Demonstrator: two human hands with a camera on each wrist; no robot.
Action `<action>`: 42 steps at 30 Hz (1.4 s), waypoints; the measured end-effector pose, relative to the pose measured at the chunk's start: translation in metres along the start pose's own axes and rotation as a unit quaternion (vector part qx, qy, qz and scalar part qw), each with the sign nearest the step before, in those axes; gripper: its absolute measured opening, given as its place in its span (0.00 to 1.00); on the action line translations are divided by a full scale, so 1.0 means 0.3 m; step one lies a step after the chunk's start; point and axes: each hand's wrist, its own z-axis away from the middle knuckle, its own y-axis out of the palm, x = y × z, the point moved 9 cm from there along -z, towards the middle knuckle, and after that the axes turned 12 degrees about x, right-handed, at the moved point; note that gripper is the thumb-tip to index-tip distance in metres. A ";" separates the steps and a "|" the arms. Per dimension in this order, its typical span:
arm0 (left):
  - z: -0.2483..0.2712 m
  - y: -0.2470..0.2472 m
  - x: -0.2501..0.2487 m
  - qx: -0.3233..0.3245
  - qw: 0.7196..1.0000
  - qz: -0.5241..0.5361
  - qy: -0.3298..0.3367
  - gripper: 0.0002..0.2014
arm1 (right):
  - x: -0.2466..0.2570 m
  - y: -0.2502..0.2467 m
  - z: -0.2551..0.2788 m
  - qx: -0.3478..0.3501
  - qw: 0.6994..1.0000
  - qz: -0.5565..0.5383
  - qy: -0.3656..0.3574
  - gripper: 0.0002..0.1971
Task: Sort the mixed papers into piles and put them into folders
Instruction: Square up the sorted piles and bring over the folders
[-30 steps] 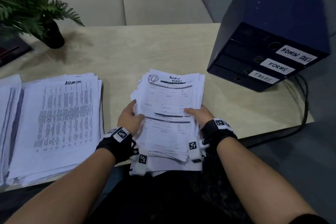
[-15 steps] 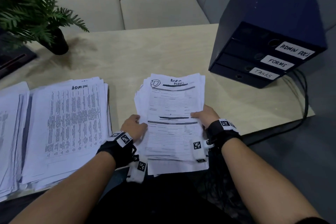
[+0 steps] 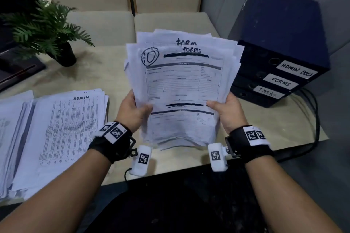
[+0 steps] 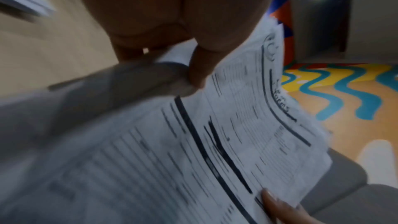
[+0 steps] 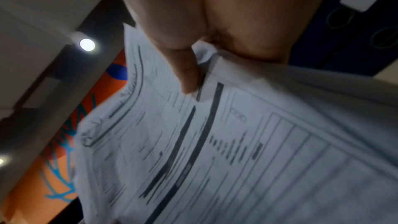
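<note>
I hold a thick stack of forms [image 3: 181, 85] upright above the table, its top sheet hand-marked "FORMS". My left hand [image 3: 135, 111] grips the stack's left edge, thumb on the front sheet. My right hand [image 3: 224, 109] grips the right edge the same way. In the left wrist view my thumb presses the forms [image 4: 226, 142]; the right wrist view shows my thumb pinching the forms [image 5: 215, 142]. A dark blue folder box [image 3: 280, 43] stands at the right, with slots labelled "ADMIN DOCS", "FORMS" [image 3: 280, 82] and "TASKS".
A pile marked "ADMIN" [image 3: 62, 134] lies on the table [image 3: 98, 73] at the left, beside another paper pile [image 3: 11, 138] at the far left. A potted fern [image 3: 47, 32] stands at the back left. A black cable [image 3: 310, 128] runs off the right edge.
Both hands have lifted the forms stack off the table and tilted it upright towards me. The other piles have not moved.
</note>
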 end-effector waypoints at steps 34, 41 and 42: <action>0.086 0.069 -0.306 -0.141 0.978 -0.015 0.152 0.37 | 0.183 0.022 0.076 -0.105 0.979 -0.129 -0.114 0.38; 0.036 0.021 -0.276 -0.236 0.965 0.003 0.112 0.09 | 0.208 -0.007 0.062 -0.165 0.976 -0.049 -0.136 0.11; 0.034 0.022 -0.275 -0.236 0.965 0.003 0.117 0.08 | 0.213 -0.004 0.061 -0.166 0.975 -0.043 -0.144 0.14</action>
